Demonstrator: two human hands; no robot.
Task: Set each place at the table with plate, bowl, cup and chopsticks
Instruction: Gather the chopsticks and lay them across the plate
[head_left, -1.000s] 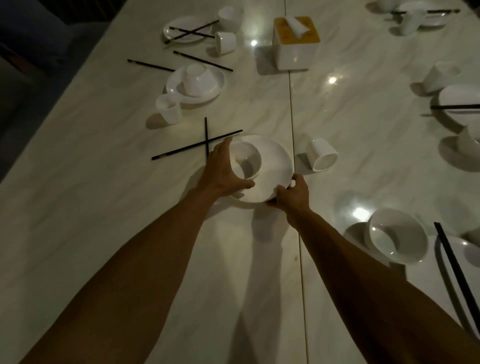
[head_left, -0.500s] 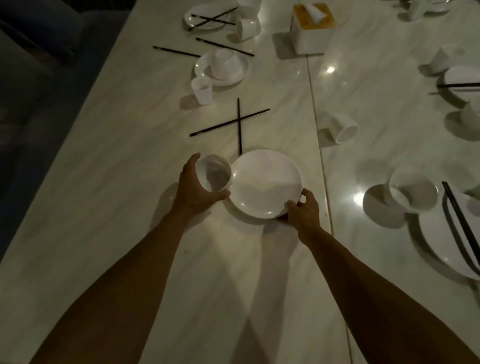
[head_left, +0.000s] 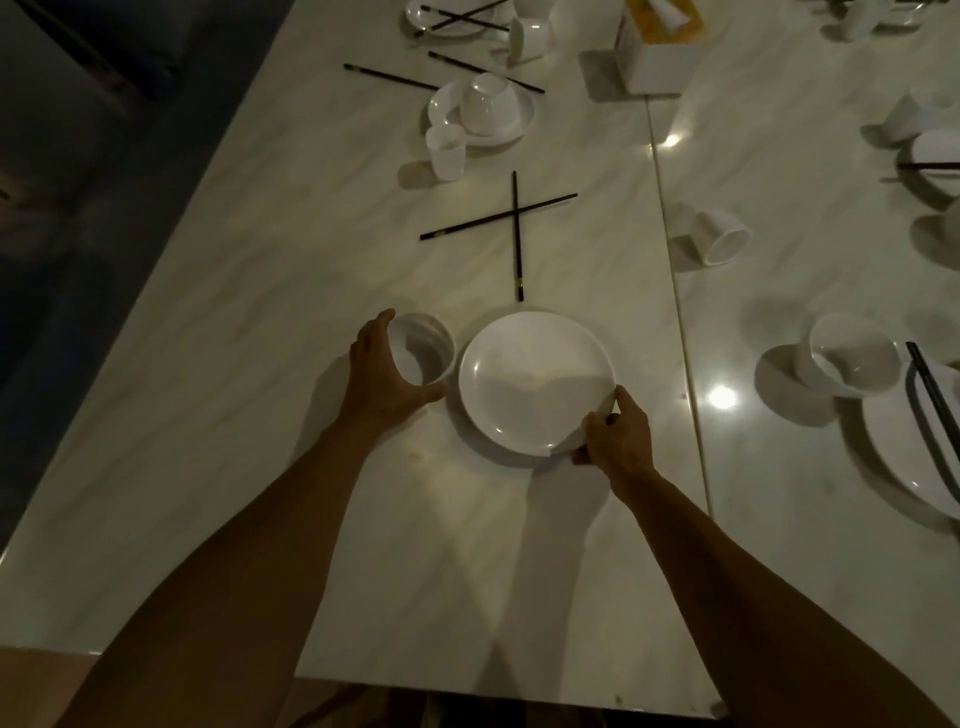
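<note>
Setting the nearest place, we hold the bowl (head_left: 423, 353) in our left hand (head_left: 382, 382), thumb and fingers curled round its side, just left of the plate (head_left: 535, 384). Blur keeps us from telling whether it has touched the marble table (head_left: 260, 312) yet. Our right hand (head_left: 615, 436) pinches the plate's near right rim, thumb on top. The plate lies flat, close to the table's near edge.

In our judgement this is the spreading-out step: plate and bowl are getting their spots, with cup and chopsticks not yet dealt with. The next move calls for letting go of both pieces. Then we reach past the plate for the crossed chopsticks (head_left: 514, 218), which need pairing and laying alongside. The cup (head_left: 719, 236), lying on its side off to the right, needs standing upright.

A second ago the bowl sat on the plate, farther up the table. Since then it has come off to the left and the plate has been drawn toward us.
</note>
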